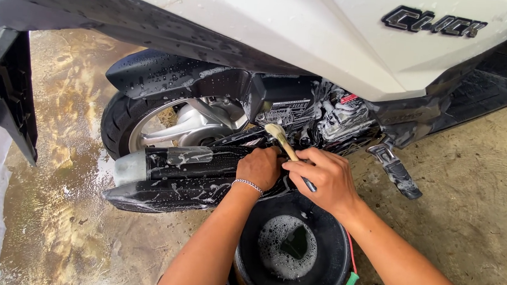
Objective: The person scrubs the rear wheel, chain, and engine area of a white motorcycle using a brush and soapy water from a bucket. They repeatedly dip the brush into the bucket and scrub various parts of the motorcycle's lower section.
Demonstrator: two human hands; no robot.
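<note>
**A:** What is happening at the centre of the frame?

**B:** Scrubbing, by the look of it. The right hand point(327, 179) has its fingers wrapped tight round a slim pale-wood detailing brush with a dark grip point(289, 153). The left hand point(259, 167), wearing a silver chain bracelet point(247, 185), rests as a loose fist on the soapy black exhaust muffler point(169, 175) of the white and black scooter point(287, 24) — it grasps nothing I can make out.

**B:** The brush's long axis runs diagonally, its pale bristle head pointing to the upper left, touching the wet engine parts point(333, 121); its dark end points to the lower right.

**A:** And the next move?

**B:** I judge small strokes into the crevices, steadied by the left hand. A black round bucket of foamy water point(330, 239) sits just below both hands, at bottom centre.
</note>
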